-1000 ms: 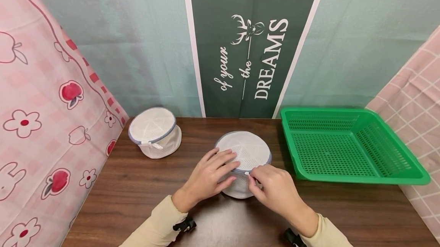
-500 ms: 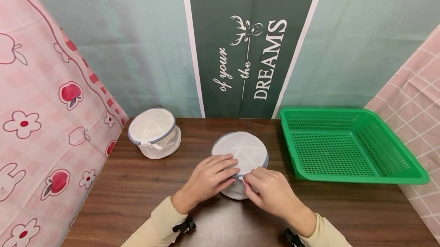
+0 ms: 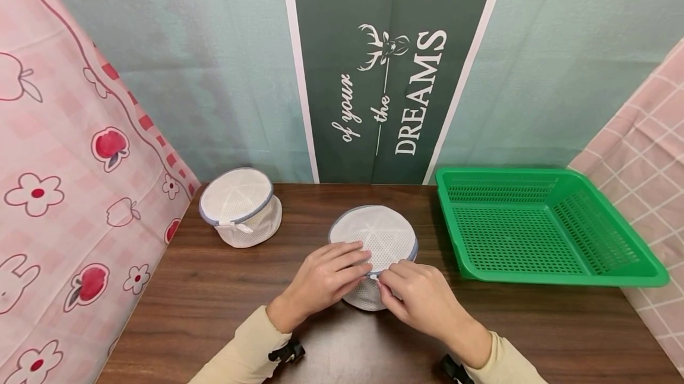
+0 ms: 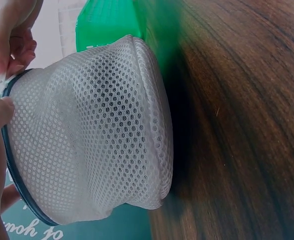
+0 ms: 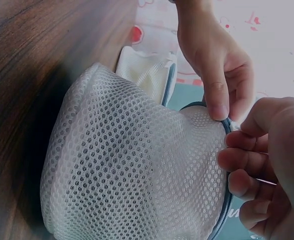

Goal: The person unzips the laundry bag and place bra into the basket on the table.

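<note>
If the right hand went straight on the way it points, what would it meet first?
Likely the left hand, which grips the bag just ahead of where the right hand pinches the zip pull; the gap between the two is hard to judge in depth.

"What can you read in the head view?"

"White lettering on the dark green strip (image 3: 333, 16) of the cloth. Toward twelve o'clock, 'of your' (image 3: 346, 108) in script; a little toward one, a small 'the' (image 3: 382, 109); at one, 'DREAMS' (image 3: 421, 93) in capitals."

"Level?"

"No, turned sideways, reading from the six o'clock end upward."

"And the wrist views?"

"Left: 'of your' upside down between seven and eight, last letter unclear. Right: scraps of white letters between four and five, unreadable."
</note>
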Tool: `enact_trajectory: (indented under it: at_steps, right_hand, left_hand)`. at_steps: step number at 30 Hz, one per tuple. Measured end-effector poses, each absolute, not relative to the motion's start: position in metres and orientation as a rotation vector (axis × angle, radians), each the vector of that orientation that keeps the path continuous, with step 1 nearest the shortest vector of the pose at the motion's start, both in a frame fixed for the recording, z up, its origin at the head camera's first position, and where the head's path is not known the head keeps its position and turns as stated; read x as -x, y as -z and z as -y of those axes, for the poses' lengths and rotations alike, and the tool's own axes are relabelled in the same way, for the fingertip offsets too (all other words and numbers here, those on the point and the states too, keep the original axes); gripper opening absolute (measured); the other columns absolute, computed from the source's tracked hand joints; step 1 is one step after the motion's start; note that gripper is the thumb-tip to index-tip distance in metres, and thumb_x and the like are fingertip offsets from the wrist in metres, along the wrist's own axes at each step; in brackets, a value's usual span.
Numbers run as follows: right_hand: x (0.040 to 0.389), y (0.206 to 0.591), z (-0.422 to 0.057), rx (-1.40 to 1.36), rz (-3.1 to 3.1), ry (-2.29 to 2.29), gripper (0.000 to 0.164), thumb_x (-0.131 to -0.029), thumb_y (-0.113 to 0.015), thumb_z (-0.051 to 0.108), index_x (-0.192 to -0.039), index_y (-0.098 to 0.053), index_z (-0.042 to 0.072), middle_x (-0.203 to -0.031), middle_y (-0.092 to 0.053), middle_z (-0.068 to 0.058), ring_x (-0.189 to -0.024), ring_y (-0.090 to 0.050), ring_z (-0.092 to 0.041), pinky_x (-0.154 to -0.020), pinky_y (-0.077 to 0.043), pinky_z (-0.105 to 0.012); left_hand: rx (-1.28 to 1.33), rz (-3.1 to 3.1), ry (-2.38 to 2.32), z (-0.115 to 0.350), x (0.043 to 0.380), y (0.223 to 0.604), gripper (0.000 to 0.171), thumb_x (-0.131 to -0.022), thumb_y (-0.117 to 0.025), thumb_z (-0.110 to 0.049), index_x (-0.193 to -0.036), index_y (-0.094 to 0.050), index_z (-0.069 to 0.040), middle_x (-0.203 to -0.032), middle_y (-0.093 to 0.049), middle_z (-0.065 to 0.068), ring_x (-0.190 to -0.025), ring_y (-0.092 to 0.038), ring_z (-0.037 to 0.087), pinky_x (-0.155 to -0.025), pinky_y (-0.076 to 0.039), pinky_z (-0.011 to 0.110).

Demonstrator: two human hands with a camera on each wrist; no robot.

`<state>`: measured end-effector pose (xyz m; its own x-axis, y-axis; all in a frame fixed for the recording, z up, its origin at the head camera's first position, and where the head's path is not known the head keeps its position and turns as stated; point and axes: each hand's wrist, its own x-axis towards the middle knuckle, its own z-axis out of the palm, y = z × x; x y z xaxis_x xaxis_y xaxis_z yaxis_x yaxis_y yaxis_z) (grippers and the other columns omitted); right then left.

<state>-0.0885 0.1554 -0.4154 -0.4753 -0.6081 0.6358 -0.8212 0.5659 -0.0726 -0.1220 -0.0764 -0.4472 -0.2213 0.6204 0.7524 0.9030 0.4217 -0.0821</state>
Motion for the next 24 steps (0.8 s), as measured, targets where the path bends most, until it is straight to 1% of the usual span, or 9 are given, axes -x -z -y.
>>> enact_trajectory:
  at_steps: [6, 14, 24]
  right_hand:
    - [0.0882, 0.4152, -0.1551, -1.135, 2.24, -0.496, 0.031, -0.1, -0.044, 0.022, -0.071, -0.055, 0.02, -0.064, -0.045, 0.011, -0.056, -0.042, -0.006, -0.047, -0.034, -0.018]
    - [0.0884, 0.4141, -0.1555, -1.136, 2.235, -0.489, 0.029, -0.098, -0.046, 0.02, -0.07, -0.054, 0.02, -0.063, -0.045, 0.011, -0.055, -0.041, -0.006, -0.046, -0.032, -0.018]
    - [0.0901, 0.4118, -0.1584, -1.124, 2.222, -0.483, 0.023, -0.091, -0.049, 0.017, -0.068, -0.052, 0.02, -0.063, -0.045, 0.011, -0.055, -0.042, -0.006, -0.046, -0.034, -0.018]
  left_hand:
    - [1.307, 1.962, 0.514, 0.077, 0.1203, 0.4474, 0.023, -0.105, -0.057, -0.019, -0.111, -0.077, -0.01, -0.124, -0.071, 0.004, -0.122, -0.063, 0.024, -0.103, -0.052, 0.038]
    - [1.303, 1.968, 0.501, 0.0771, 0.1197, 0.448, 0.032, -0.108, -0.047, -0.02, -0.108, -0.077, -0.011, -0.124, -0.071, 0.003, -0.122, -0.064, 0.024, -0.102, -0.052, 0.04]
    - [1.306, 1.972, 0.513, 0.0787, 0.1202, 0.4477, 0.033, -0.109, -0.045, -0.018, -0.103, -0.077, -0.012, -0.124, -0.071, 0.002, -0.122, -0.064, 0.024, -0.102, -0.052, 0.041]
